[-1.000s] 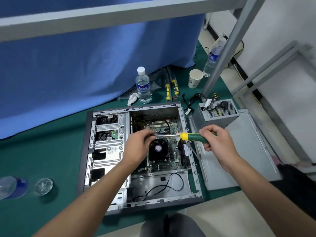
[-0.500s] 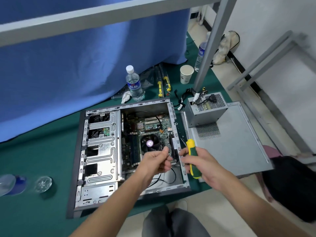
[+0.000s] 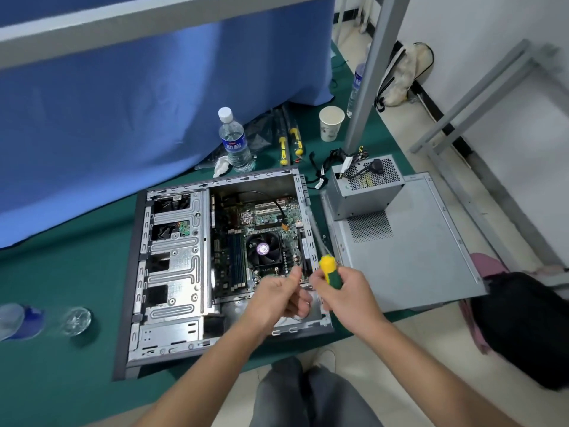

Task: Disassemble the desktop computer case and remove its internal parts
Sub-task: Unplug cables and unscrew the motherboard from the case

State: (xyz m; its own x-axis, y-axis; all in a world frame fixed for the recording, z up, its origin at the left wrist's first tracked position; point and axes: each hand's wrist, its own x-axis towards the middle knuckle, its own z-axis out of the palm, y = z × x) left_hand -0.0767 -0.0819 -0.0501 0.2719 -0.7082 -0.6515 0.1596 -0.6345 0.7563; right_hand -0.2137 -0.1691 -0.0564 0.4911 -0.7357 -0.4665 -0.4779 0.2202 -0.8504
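Observation:
The open computer case (image 3: 172,272) lies on its side on a green mat. Inside it are the motherboard (image 3: 261,217) and a black CPU fan (image 3: 263,249). My left hand (image 3: 277,298) hovers over the case's near right corner, fingers curled shut and thumb up; I cannot see anything in it. Right beside it, my right hand (image 3: 349,297) grips a screwdriver (image 3: 330,271) by its yellow and green handle. Its blurred shaft points away along the case's right wall. The removed power supply (image 3: 363,195) rests on the detached side panel (image 3: 415,266).
Behind the case stand a water bottle (image 3: 234,143), a paper cup (image 3: 331,123) and two yellow-handled tools (image 3: 289,146). A metal post (image 3: 369,72) rises at the back right. A black bag (image 3: 523,328) lies right, a glass (image 3: 75,317) left.
Both hands have drawn back from over the motherboard to the case's near right corner. The screwdriver has swung from lying across the case to pointing away from me.

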